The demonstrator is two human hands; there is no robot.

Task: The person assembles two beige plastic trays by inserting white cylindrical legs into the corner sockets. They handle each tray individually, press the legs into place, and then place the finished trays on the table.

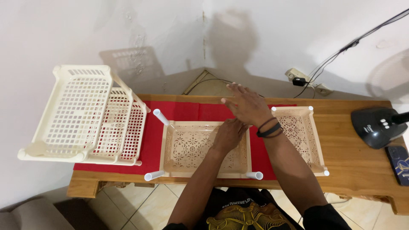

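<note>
two hands on the middle tray [187, 147] — left hand [229, 134] clenched on its far right rim, right hand [247, 105] released above; light, stiff plastic — best held by rims.

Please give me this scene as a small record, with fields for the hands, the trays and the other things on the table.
left hand: rests on the far right corner of the middle tray
right hand: flat, fingers spread, above the red cloth
middle tray: beige, white tubes at its corners
right tray: beige, same pattern
left: stacked cream baskets
table: wooden, holds a black fan base
</note>
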